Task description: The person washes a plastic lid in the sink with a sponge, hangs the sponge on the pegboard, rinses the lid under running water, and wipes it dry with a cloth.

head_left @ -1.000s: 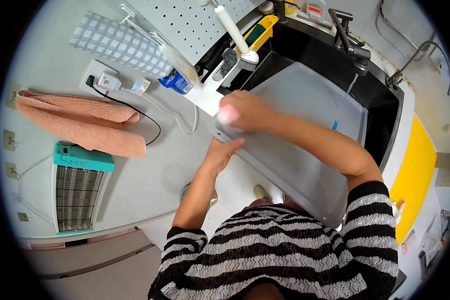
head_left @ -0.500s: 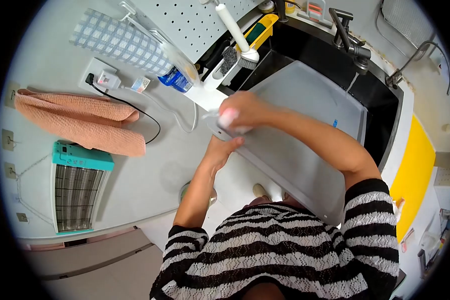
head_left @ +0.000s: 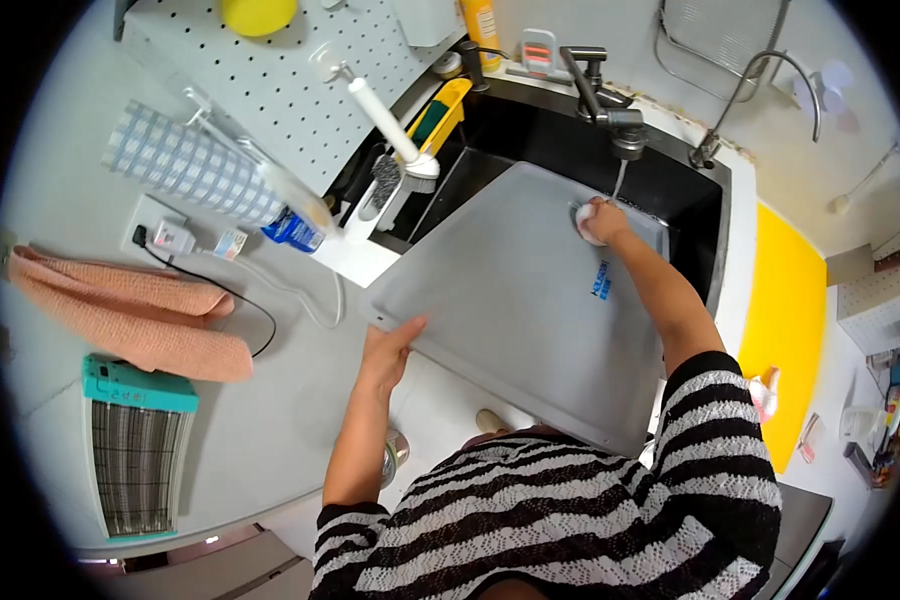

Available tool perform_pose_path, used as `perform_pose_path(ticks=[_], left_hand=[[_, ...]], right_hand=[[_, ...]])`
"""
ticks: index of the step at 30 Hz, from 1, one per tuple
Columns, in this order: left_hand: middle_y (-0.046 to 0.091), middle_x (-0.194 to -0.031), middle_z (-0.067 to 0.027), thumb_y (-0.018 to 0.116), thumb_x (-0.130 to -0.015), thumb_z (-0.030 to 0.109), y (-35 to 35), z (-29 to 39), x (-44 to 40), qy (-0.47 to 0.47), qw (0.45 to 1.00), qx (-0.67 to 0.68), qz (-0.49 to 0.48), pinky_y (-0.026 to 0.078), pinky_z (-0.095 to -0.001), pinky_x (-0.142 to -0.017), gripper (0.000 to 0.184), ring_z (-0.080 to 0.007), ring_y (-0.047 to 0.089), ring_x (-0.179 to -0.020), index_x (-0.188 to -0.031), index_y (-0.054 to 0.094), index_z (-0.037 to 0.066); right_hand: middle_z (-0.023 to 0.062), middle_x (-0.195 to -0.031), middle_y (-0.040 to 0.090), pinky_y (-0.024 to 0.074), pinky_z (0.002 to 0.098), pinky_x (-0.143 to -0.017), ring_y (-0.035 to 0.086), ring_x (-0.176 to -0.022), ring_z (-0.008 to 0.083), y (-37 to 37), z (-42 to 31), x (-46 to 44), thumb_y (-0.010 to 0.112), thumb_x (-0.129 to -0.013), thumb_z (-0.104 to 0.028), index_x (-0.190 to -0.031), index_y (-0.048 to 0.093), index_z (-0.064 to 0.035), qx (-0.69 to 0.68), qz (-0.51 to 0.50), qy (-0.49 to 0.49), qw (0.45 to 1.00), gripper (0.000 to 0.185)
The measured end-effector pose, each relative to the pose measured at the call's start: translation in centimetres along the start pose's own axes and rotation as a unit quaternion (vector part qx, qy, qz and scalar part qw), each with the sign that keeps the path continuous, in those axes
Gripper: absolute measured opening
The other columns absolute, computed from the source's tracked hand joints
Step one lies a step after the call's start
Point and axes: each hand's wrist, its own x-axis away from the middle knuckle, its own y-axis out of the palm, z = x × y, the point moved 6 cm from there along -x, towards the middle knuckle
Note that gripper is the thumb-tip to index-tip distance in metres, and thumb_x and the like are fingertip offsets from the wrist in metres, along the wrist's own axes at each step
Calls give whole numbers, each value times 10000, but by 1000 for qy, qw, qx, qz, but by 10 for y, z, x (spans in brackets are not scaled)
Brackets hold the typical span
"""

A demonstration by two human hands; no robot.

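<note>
A large grey plastic lid [head_left: 490,290] with blue lettering lies tilted across the black sink [head_left: 692,215], its near edge close to my body. My left hand [head_left: 388,352] grips the lid's left corner, thumb on top and the other fingers hidden underneath. Over at the far right of the lid, my right hand [head_left: 606,218] is closed on a whitish-pink cloth [head_left: 587,226] pressed to the surface. Just beyond that hand, a thin stream of water runs from the dark faucet [head_left: 625,140].
A white-handled brush [head_left: 390,120] and a yellow caddy [head_left: 455,105] stand left of the sink. On the left are an orange towel [head_left: 130,310], a teal heater [head_left: 140,440] and a plugged-in cable [head_left: 260,275]. A yellow board [head_left: 785,330] lies at the right.
My right hand has moved with the cloth from the lid's left corner to its far right side, near the water. My left hand still holds the left corner. The view has shifted.
</note>
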Motion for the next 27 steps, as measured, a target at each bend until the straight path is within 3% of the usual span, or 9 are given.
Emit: perform_pose_path(ticks=[1, 4, 7, 9, 11, 12, 14, 19, 27], left_hand=[[503, -1025, -69, 606, -681, 18, -1, -1, -1, 6, 1000, 10, -1, 424, -251, -747, 488, -168, 502, -933, -1119, 392, 28], [498, -1032, -71, 603, -668, 8, -2, -2, 1, -11, 1000, 4, 20, 423, -259, -756, 497, -175, 502, -932, -1116, 388, 22], [497, -1017, -78, 581, -648, -26, -4, -5, -1, 5, 999, 39, 17, 427, -265, -752, 495, -180, 509, -904, -1102, 389, 10], [499, -1001, -82, 563, -640, -37, -5, -4, 0, 12, 998, 40, 45, 431, -274, -748, 486, -184, 509, -891, -1093, 393, 5], [500, -985, -86, 545, -631, -49, -4, -5, -1, 11, 997, 48, 60, 434, -283, -744, 479, -187, 510, -879, -1084, 397, 0], [499, -976, -89, 529, -632, -52, -9, -4, -1, -3, 997, 54, 56, 434, -293, -739, 467, -190, 507, -879, -1078, 400, -2], [498, -974, -96, 502, -633, -50, -11, 4, 5, -11, 996, 70, 61, 433, -317, -740, 452, -204, 500, -890, -1072, 407, -6], [498, -993, -104, 501, -650, -28, -24, 20, 24, -3, 994, 75, 75, 436, -320, -752, 444, -213, 502, -893, -1083, 405, -8], [530, -967, -92, 515, -660, -13, -53, 28, 31, -40, 985, 138, 93, 450, -313, -766, 372, -205, 534, -878, -1027, 461, 10]], right_hand=[[113, -996, 540, 415, 340, -785, 507, -947, 262, -1, 7, -1, 581, -624, -208, -975, 533, -107, 3, 0, 6, 1000, 369], [136, -927, 573, 415, 331, -795, 533, -919, 275, 16, 22, -14, 610, -581, -246, -986, 529, -81, -197, -38, 3, 980, 445], [125, -930, 576, 409, 303, -776, 536, -908, 248, -4, 6, 6, 529, -651, -211, -981, 540, -96, -60, -6, 56, 997, 349], [117, -912, 580, 416, 307, -770, 542, -875, 254, -7, -27, 28, 573, -615, -212, -974, 551, -92, -110, -62, 3, 992, 379], [106, -877, 586, 436, 292, -730, 558, -809, 247, -21, -72, 59, 608, -579, -209, -967, 560, -82, -242, -4, -225, 944, 411], [106, -877, 586, 436, 292, -730, 558, -809, 247, -27, -71, 62, 608, -579, -209, -967, 560, -82, -237, -3, -217, 947, 411], [87, -844, 586, 448, 269, -689, 565, -751, 209, -31, -69, 62, 633, -553, -195, -972, 562, -87, -276, -138, -175, 935, 438], [90, -819, 577, 457, 263, -629, 561, -698, 166, -89, -2, 54, 635, -566, -155, -924, 560, -28, -307, -186, -42, 932, 387], [104, -825, 571, 463, 284, -632, 572, -701, 194, -140, 69, 90, 655, -624, -209, -923, 533, -16, -422, -71, 114, 897, 377]])
